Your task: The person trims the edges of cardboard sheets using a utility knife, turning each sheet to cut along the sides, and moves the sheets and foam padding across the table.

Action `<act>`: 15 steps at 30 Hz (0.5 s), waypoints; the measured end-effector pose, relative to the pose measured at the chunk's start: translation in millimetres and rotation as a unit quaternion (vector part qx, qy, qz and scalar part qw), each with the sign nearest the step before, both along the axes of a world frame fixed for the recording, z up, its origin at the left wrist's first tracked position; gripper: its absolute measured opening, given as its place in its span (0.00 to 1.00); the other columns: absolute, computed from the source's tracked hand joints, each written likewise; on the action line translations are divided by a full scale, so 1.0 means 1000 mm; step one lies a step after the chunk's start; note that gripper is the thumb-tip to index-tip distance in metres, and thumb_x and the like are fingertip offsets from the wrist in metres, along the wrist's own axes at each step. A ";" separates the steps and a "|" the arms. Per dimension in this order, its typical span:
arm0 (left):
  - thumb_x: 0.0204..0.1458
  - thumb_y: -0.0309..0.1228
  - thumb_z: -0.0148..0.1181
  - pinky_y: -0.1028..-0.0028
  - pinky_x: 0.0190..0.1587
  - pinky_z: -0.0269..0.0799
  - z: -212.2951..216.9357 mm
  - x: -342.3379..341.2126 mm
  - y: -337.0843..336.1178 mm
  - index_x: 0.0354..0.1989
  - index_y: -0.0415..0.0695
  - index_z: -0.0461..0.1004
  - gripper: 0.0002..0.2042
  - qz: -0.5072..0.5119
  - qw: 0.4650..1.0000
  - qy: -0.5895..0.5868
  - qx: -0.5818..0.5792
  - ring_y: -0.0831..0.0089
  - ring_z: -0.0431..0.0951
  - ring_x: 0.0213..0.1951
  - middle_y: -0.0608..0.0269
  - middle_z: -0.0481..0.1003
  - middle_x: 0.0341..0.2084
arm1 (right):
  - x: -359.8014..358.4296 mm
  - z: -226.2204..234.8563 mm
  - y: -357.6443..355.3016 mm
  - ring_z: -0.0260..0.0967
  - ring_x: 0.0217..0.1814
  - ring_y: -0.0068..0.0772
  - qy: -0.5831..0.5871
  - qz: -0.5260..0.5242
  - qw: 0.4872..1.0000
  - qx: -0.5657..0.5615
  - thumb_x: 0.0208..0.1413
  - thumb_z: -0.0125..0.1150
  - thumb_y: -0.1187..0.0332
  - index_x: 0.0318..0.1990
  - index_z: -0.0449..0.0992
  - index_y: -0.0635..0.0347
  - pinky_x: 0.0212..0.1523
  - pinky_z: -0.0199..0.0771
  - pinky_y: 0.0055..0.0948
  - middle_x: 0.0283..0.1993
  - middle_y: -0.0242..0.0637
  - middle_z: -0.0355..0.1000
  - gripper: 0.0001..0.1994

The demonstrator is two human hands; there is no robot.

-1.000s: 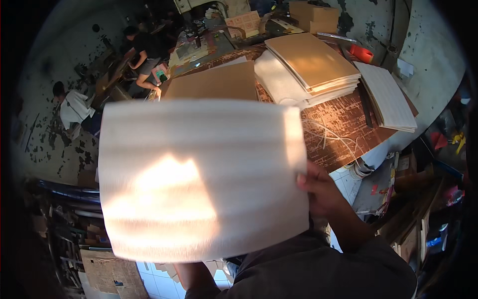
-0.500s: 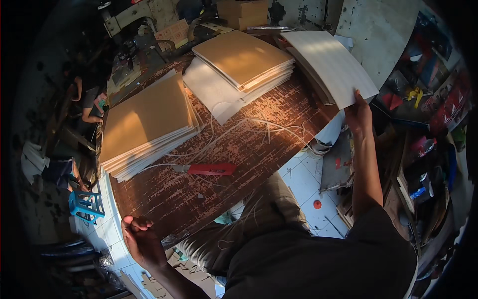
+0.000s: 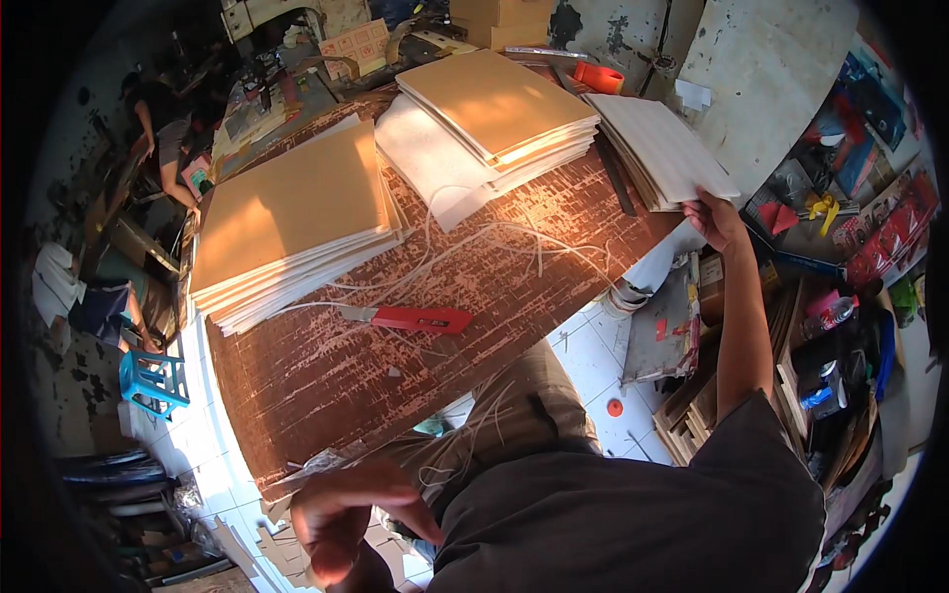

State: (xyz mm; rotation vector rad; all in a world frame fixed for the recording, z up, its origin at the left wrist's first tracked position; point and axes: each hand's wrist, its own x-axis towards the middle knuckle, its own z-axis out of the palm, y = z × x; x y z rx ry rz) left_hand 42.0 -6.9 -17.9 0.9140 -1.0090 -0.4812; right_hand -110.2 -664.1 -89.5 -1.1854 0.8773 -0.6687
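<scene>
My right hand [image 3: 714, 219] is at the near corner of a white sheet [image 3: 667, 138], its fingers closed on the edge. That sheet lies on top of a stack at the table's right end. My left hand [image 3: 356, 514] hangs in front of the table, near my body, with bent fingers apart from the thumb and nothing in it. A red utility knife [image 3: 423, 319] lies mid-table beside loose pale cords [image 3: 435, 259]. Two stacks of brown-topped board stand on the table: a left stack [image 3: 297, 212] and a back stack [image 3: 504, 104].
The worn brown table [image 3: 326, 395] has a white sheet [image 3: 420, 148] under the back stack. An orange-red ring-shaped object [image 3: 599, 79] sits behind the right stack. A blue stool [image 3: 153, 383] stands on the left floor, near another person [image 3: 163, 128]. Board pieces [image 3: 692, 420] lean at right.
The white sheet in my right hand has come down flatter onto the right stack, uncovering the orange-red object behind. My left hand has moved right and nearer my body.
</scene>
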 end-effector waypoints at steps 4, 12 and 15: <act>0.68 0.61 0.49 0.69 0.31 0.77 0.037 -0.015 -0.017 0.69 0.18 0.60 0.47 -0.181 0.976 -0.025 -0.116 0.63 0.84 0.29 0.44 0.84 0.34 | 0.005 0.001 -0.009 0.74 0.21 0.20 0.207 0.047 0.969 -0.125 0.64 0.66 0.42 0.36 0.76 0.53 0.16 0.62 0.19 0.24 0.29 0.76 0.22; 0.62 0.70 0.47 0.66 0.18 0.65 0.017 -0.060 -0.072 0.65 0.15 0.65 0.54 -0.010 0.794 -0.092 -0.600 0.61 0.78 0.19 0.37 0.79 0.24 | 0.000 -0.009 0.006 0.62 0.11 0.24 0.288 -0.097 0.850 -0.430 0.70 0.57 0.39 0.26 0.73 0.64 0.15 0.61 0.30 0.13 0.29 0.62 0.33; 0.62 0.72 0.45 0.62 0.17 0.67 0.047 -0.040 -0.036 0.62 0.11 0.64 0.57 -0.271 0.905 -0.025 -0.326 0.58 0.78 0.16 0.28 0.78 0.27 | 0.020 0.013 0.068 0.56 0.11 0.20 0.201 -0.063 0.852 -0.480 0.71 0.55 0.40 0.21 0.68 0.60 0.14 0.56 0.29 0.12 0.28 0.59 0.33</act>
